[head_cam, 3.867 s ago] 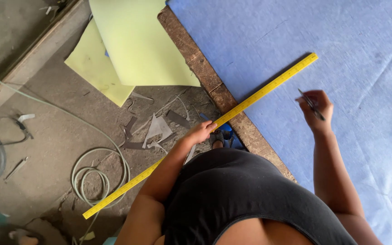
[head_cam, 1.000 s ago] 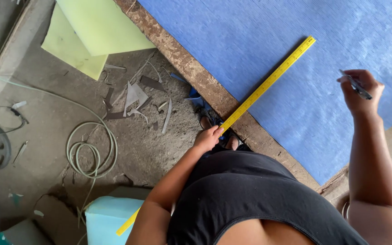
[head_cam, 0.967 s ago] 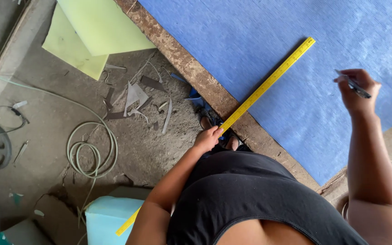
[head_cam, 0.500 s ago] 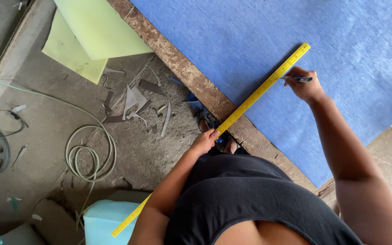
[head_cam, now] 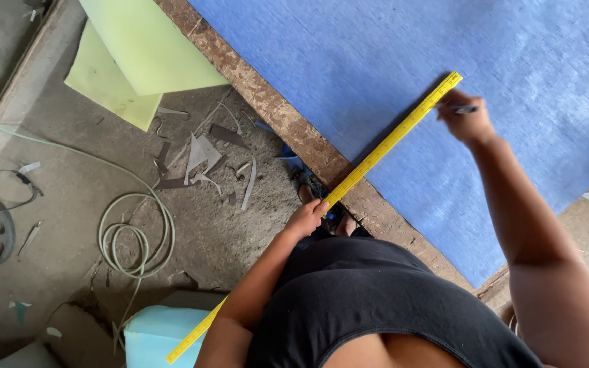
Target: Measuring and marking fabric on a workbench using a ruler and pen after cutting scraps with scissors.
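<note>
Ruler: long, yellow, diagonal across blue sheet. Left hand fingers grip it; right hand pinches pen at its far end.

The left hand is curled around the long yellow metal ruler near its middle, arm bent at the elbow and close to the torso. The right hand reaches out on a nearly straight arm to the ruler's far end, fingers pinched together just beside its edge.

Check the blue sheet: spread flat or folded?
Spread flat: the blue sheet lies smooth on the board, no folds in view, with the yellow ruler resting across it.
</note>
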